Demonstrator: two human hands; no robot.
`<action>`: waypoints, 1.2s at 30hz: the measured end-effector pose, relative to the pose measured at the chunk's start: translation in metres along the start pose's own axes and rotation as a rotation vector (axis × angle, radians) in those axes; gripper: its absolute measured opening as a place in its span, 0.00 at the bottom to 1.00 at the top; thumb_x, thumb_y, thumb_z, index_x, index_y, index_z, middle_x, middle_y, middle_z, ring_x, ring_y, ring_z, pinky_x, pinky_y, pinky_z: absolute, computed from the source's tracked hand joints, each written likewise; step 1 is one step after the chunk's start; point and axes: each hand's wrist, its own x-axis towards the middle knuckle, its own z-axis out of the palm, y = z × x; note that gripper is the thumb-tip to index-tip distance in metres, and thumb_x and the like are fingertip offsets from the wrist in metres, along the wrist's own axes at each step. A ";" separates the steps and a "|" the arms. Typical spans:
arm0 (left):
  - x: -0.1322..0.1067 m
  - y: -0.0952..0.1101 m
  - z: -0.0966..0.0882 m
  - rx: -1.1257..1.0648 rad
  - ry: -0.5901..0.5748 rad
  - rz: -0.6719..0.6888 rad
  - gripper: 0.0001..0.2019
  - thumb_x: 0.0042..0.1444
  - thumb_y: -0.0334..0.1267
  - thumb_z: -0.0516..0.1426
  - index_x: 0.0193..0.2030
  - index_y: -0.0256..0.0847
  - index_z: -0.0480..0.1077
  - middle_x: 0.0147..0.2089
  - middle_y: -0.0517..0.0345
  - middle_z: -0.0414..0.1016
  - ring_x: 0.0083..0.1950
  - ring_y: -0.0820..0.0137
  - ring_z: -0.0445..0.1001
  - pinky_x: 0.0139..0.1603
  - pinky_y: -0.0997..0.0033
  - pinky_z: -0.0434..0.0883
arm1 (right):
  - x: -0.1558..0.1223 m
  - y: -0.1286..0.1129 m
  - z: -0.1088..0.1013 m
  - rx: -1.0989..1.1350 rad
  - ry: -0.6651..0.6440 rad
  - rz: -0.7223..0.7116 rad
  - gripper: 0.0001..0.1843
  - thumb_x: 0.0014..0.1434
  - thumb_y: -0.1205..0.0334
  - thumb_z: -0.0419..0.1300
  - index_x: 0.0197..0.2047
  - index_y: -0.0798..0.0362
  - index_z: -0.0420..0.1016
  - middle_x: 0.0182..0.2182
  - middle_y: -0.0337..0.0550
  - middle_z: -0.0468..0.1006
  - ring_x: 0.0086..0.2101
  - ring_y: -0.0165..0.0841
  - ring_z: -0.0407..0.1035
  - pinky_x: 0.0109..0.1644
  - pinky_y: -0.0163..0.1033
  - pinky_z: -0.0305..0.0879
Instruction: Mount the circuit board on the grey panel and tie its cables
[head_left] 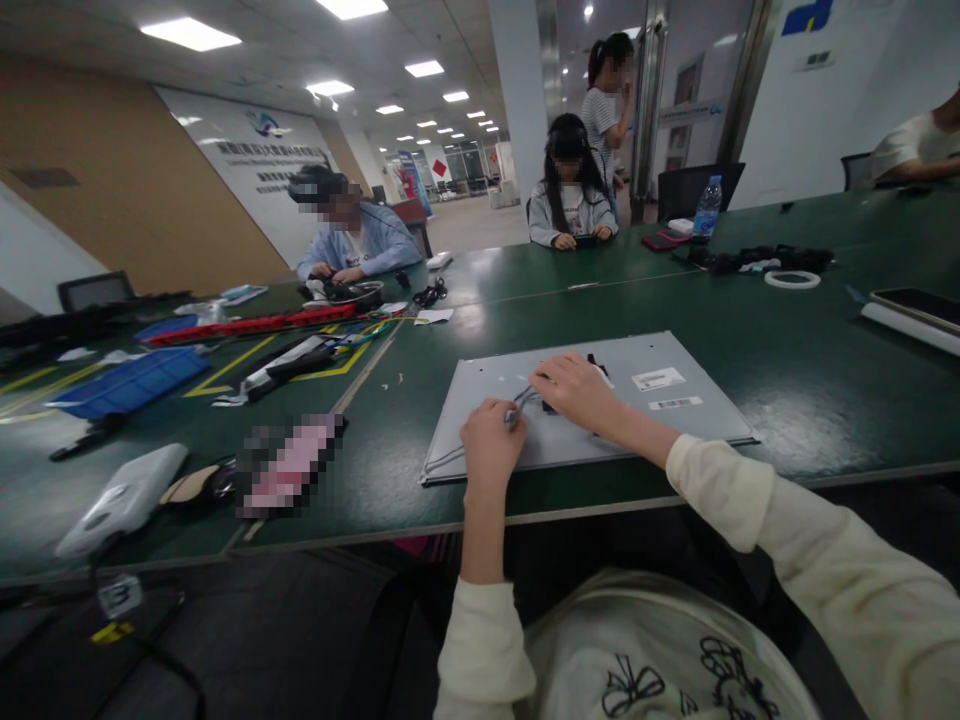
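A flat light-grey panel (622, 355) with two white labels lies on the green table in front of me. My left hand (491, 445) is closed around a grey cable (517, 410), over the panel's left half. A thin length of cable runs from there towards the panel's near left corner. My right hand (574, 390) reaches over the panel's middle, its fingertips bent onto the cable's other end. Beneath this hand a black part (592, 362) on the panel shows only in pieces, the rest being hidden.
To the left lie a pink phone (296, 465), a white device (124, 500), a blue tray (131, 382) and a red bar (255, 322). A water bottle (707, 208) and a white ring (792, 280) are at the far right. Several people are around the table.
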 end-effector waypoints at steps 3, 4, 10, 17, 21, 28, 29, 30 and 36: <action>-0.001 0.005 0.000 0.021 -0.021 -0.042 0.12 0.59 0.36 0.54 0.47 0.44 0.74 0.51 0.53 0.76 0.53 0.63 0.72 0.53 0.66 0.66 | -0.003 -0.007 0.006 0.012 -0.098 -0.071 0.11 0.67 0.71 0.50 0.43 0.60 0.75 0.41 0.52 0.74 0.44 0.38 0.65 0.48 0.44 0.57; -0.001 0.005 -0.001 0.020 -0.015 -0.053 0.12 0.59 0.36 0.53 0.47 0.43 0.74 0.51 0.53 0.76 0.53 0.64 0.72 0.53 0.66 0.66 | -0.004 -0.010 0.008 0.011 -0.117 -0.093 0.11 0.67 0.71 0.51 0.43 0.60 0.75 0.41 0.52 0.74 0.44 0.38 0.65 0.48 0.44 0.57; 0.001 0.000 0.001 -0.027 0.083 -0.050 0.13 0.60 0.31 0.49 0.46 0.41 0.73 0.50 0.53 0.77 0.53 0.64 0.73 0.57 0.65 0.66 | -0.010 -0.019 0.011 0.013 -0.135 -0.138 0.11 0.67 0.71 0.50 0.43 0.61 0.74 0.40 0.52 0.74 0.42 0.38 0.66 0.47 0.45 0.58; 0.005 -0.002 0.007 -0.094 0.093 0.079 0.20 0.60 0.25 0.45 0.55 0.38 0.68 0.58 0.50 0.73 0.61 0.66 0.69 0.63 0.65 0.63 | -0.009 -0.023 0.014 0.024 -0.206 -0.152 0.12 0.67 0.70 0.49 0.40 0.61 0.75 0.39 0.53 0.74 0.42 0.39 0.67 0.49 0.46 0.59; 0.004 0.000 0.010 -0.031 -0.017 0.075 0.22 0.62 0.25 0.43 0.60 0.37 0.65 0.62 0.49 0.70 0.65 0.65 0.65 0.65 0.61 0.61 | -0.010 -0.023 0.019 0.079 -0.214 -0.175 0.11 0.66 0.70 0.51 0.40 0.62 0.75 0.39 0.54 0.75 0.42 0.39 0.68 0.50 0.45 0.60; 0.007 0.007 0.006 0.079 -0.101 0.029 0.21 0.64 0.28 0.44 0.63 0.34 0.61 0.55 0.44 0.76 0.55 0.63 0.74 0.61 0.61 0.62 | -0.009 -0.022 0.022 0.122 -0.260 -0.274 0.11 0.66 0.71 0.51 0.42 0.63 0.76 0.41 0.54 0.77 0.44 0.36 0.70 0.53 0.43 0.61; 0.009 0.009 0.004 0.096 -0.106 0.017 0.21 0.64 0.29 0.44 0.62 0.34 0.61 0.54 0.44 0.77 0.54 0.63 0.75 0.61 0.62 0.62 | -0.009 -0.022 0.021 0.125 -0.265 -0.296 0.12 0.66 0.71 0.51 0.43 0.63 0.76 0.42 0.54 0.78 0.44 0.36 0.70 0.54 0.43 0.60; 0.010 0.010 0.002 0.113 -0.112 0.007 0.20 0.65 0.30 0.44 0.62 0.35 0.62 0.52 0.45 0.77 0.53 0.63 0.76 0.60 0.62 0.63 | -0.009 -0.022 0.018 0.131 -0.268 -0.313 0.12 0.66 0.70 0.51 0.44 0.63 0.76 0.42 0.54 0.78 0.44 0.36 0.71 0.56 0.44 0.60; 0.017 0.017 -0.006 0.219 -0.188 -0.013 0.16 0.65 0.34 0.47 0.56 0.38 0.65 0.50 0.44 0.78 0.54 0.62 0.75 0.56 0.62 0.65 | -0.019 -0.030 -0.003 0.211 -0.283 -0.274 0.23 0.67 0.52 0.52 0.49 0.65 0.74 0.45 0.59 0.77 0.47 0.42 0.71 0.60 0.51 0.56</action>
